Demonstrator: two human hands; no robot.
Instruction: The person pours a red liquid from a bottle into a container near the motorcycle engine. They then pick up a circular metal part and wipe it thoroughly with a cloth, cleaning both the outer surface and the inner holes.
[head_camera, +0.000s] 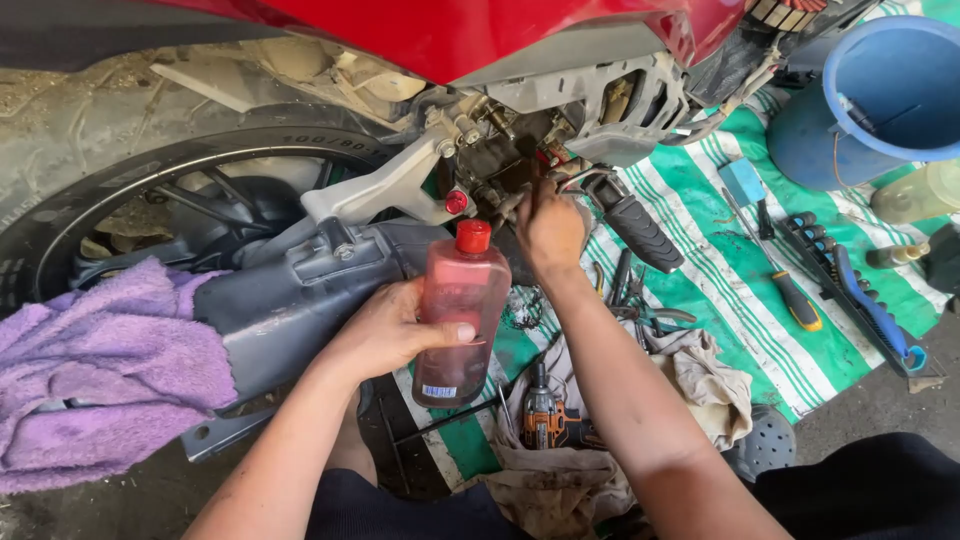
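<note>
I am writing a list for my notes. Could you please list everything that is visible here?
Bottle: 1, clear with red cap, in left hand.
Motorcycle: 1, red, top.
Rear wheel: 1, black, left.
Towel: 1, purple, left.
Mat: 1, green-white striped, right.
Bucket: 1, blue, top right.
Screwdriver: 1, orange-black handle, on mat.
Drill: 1, orange-black, bottom centre.
Left hand: holds bottle.
Right hand: at engine parts, grip unclear.

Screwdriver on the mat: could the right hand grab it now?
Probably not right away. The right hand is up inside the motorbike's parts, seemingly holding a thin tool. The screwdriver lies uncovered on the striped mat, to that hand's right, so the way is free once the hand lets go.
</note>
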